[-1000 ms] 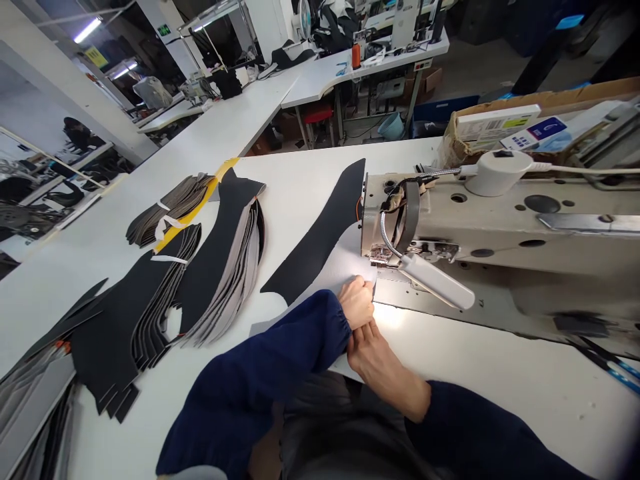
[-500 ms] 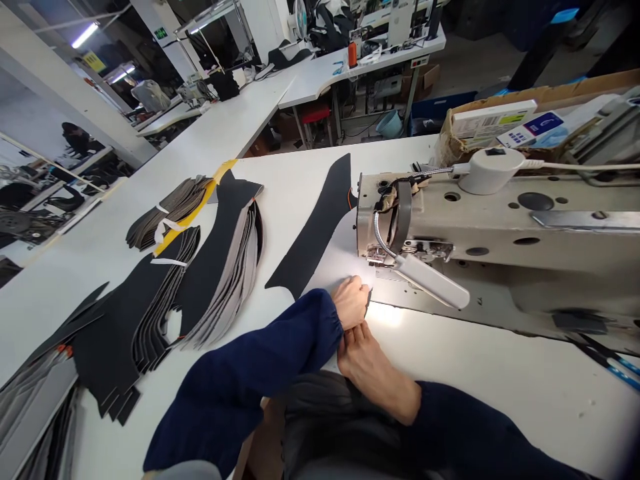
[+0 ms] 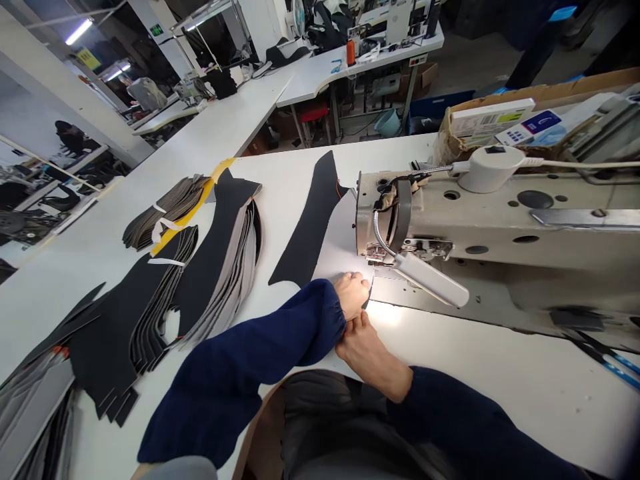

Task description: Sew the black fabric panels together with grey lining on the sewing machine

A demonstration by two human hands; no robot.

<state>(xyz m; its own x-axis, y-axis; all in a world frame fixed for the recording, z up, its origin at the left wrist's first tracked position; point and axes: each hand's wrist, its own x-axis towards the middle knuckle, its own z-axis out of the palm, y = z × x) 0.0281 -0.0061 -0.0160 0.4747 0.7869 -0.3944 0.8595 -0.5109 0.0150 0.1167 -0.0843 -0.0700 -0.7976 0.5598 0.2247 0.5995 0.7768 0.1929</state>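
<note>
A dark fabric piece (image 3: 306, 230), with a pale grey section beside it, lies on the table and reaches under the head of a sewing machine (image 3: 400, 207). My left hand (image 3: 353, 293) is closed on the near end of this fabric, fingers curled, just left of the needle area. Right below it, my right hand (image 3: 364, 347) pinches the fabric's near edge, its fingertips partly hidden under the left hand. A small lamp (image 3: 433, 280) on a bendy neck lights the spot. The needle itself is hard to make out.
Stacks of cut fabric (image 3: 220, 267) fan out to the left, near a tied grey bundle (image 3: 167, 207) and a yellow strip (image 3: 215, 175). A cardboard box (image 3: 445, 137) of packages stands behind the machine. Scissors (image 3: 607, 357) lie at the right edge.
The fabric's far end has swung left and its near end slightly right, showing more of the pale section. My hands moved only slightly, still on the fabric; the right forearm shifted a little left.
</note>
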